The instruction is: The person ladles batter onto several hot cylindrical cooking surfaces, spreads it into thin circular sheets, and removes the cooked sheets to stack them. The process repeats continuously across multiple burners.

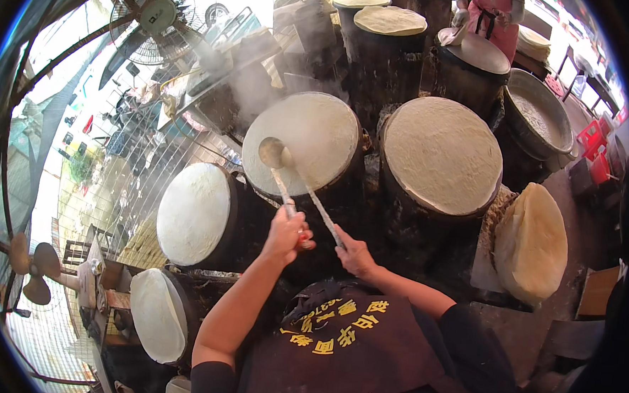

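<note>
In the middle, a round griddle top on a dark drum (303, 135) carries a pale, steaming layer that looks like batter. My left hand (284, 236) is closed around a handle, and a metal ladle (270, 153) shows at its far end, over the pale layer. My right hand (356, 253) grips a long-handled tool (322, 212); its head meets the ladle's rim, and steam blurs its shape. Right of this griddle lies a bubbly round flatbread (442, 157) on another drum. A smoother white round sheet (194, 214) covers the drum at left.
A stack of flatbreads (532, 243) leans at my right. A large metal basin (539, 112) of pale liquid stands at far right. Another person (489, 17) works at a farther drum. Below left is a folded white sheet (157, 316). A fan (157, 16) stands at upper left.
</note>
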Demonstrator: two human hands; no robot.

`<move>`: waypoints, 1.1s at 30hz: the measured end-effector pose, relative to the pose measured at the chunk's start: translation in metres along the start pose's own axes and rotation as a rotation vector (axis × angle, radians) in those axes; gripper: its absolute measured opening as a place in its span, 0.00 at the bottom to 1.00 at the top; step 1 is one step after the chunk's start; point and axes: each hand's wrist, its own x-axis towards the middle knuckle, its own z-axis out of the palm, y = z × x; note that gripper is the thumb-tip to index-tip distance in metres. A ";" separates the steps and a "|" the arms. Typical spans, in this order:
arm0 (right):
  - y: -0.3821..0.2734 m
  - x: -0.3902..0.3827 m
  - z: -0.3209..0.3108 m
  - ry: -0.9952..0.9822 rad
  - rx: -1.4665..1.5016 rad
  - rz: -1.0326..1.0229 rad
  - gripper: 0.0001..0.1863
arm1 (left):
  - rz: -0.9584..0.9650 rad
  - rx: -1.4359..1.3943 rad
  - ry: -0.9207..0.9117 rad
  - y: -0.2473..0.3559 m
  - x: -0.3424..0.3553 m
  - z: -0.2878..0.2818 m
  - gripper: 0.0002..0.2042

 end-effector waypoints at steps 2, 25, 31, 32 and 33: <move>0.002 -0.004 0.008 -0.043 -0.082 -0.086 0.32 | 0.090 -0.149 -0.002 -0.015 0.005 0.019 0.06; -0.017 0.072 -0.043 -0.300 -0.610 -0.346 0.31 | -0.048 -1.116 -0.185 -0.042 -0.177 -0.080 0.23; -0.017 0.120 -0.043 -0.037 -0.431 -0.437 0.28 | -0.018 -1.079 -0.081 -0.058 -0.199 -0.080 0.16; -0.018 0.119 -0.052 -0.051 -0.404 -0.391 0.29 | -0.016 -1.059 -0.111 -0.058 -0.200 -0.080 0.16; -0.018 0.119 -0.061 -0.066 -0.378 -0.343 0.29 | -0.010 -1.027 -0.104 -0.058 -0.202 -0.080 0.15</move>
